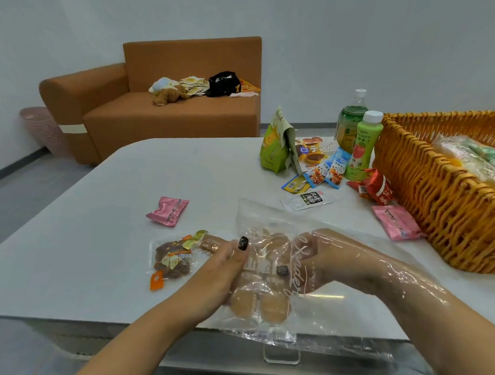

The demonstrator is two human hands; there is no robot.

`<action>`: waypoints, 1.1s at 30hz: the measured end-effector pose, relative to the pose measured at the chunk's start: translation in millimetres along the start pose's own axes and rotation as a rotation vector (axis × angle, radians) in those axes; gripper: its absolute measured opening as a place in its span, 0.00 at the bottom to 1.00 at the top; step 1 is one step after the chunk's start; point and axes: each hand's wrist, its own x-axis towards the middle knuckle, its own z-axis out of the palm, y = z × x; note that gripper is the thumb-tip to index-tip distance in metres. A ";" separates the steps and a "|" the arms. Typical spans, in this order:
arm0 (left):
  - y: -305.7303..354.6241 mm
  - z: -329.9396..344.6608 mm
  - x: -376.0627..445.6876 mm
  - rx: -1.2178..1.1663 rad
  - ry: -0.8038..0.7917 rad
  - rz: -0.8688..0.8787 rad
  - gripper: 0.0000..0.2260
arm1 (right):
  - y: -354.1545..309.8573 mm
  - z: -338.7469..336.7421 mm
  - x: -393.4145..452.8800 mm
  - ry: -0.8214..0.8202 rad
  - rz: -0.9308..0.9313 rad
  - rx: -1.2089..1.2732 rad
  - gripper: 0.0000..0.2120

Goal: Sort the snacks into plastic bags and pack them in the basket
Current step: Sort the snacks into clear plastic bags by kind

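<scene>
- A clear plastic bag [270, 242] with white script lies at the near edge of the surface [102, 234], left of the wicker basket [437, 203]; round buns [258, 302] show inside.
- The left hand [224, 272] pinches the bag's outside; the right hand [327, 257] is inside it, its grip blurred by the film, so I cannot tell.
- The basket's right side is cut off.
- Left of the basket: two bottles [362, 144], a red packet [378, 187], pink packets [168, 209].
</scene>
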 end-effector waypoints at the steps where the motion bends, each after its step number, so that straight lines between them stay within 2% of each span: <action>1: -3.9 1.0 2.5 -0.002 0.014 0.020 0.16 | -6.6 -0.1 -5.8 -0.022 -0.073 -0.002 0.13; 3: -5.2 4.5 1.1 0.006 0.068 0.028 0.13 | -11.6 3.3 -14.7 -0.056 -0.145 -0.001 0.14; 7: -17.4 6.0 5.0 -0.122 0.136 -0.042 0.08 | -0.5 17.7 -4.4 0.099 -0.102 0.011 0.07; 10: -24.4 4.8 3.7 -0.171 0.173 -0.069 0.15 | 2.1 25.6 2.9 0.169 -0.087 -0.007 0.06; 13: -26.0 1.9 2.1 -0.246 0.225 -0.089 0.22 | -5.9 27.9 7.0 0.113 -0.091 0.009 0.03; 16: -25.0 -2.8 5.8 -0.404 0.237 -0.111 0.20 | -21.7 18.9 5.5 0.078 -0.127 0.081 0.05; 18: -20.2 -6.4 8.9 -0.444 0.291 -0.106 0.17 | -31.3 5.9 3.4 0.126 -0.146 0.149 0.06; 22: -12.7 -16.8 20.9 -0.448 0.422 -0.105 0.17 | -35.6 -34.0 6.3 0.387 -0.124 0.273 0.08; 25: -12.8 -26.5 29.9 -0.455 0.547 -0.098 0.19 | -23.6 -60.5 20.3 0.634 -0.043 0.266 0.06; 28: -13.0 -32.6 35.3 -0.523 0.635 -0.086 0.19 | -0.8 -76.8 43.5 0.808 0.026 0.257 0.06; 31: -12.5 -36.0 39.7 -0.584 0.674 -0.077 0.20 | 23.6 -91.2 66.1 1.083 0.048 -0.141 0.18; 33: -10.1 -36.1 43.2 -0.592 0.675 -0.072 0.20 | 30.2 -105.9 72.9 1.291 -0.053 -0.319 0.25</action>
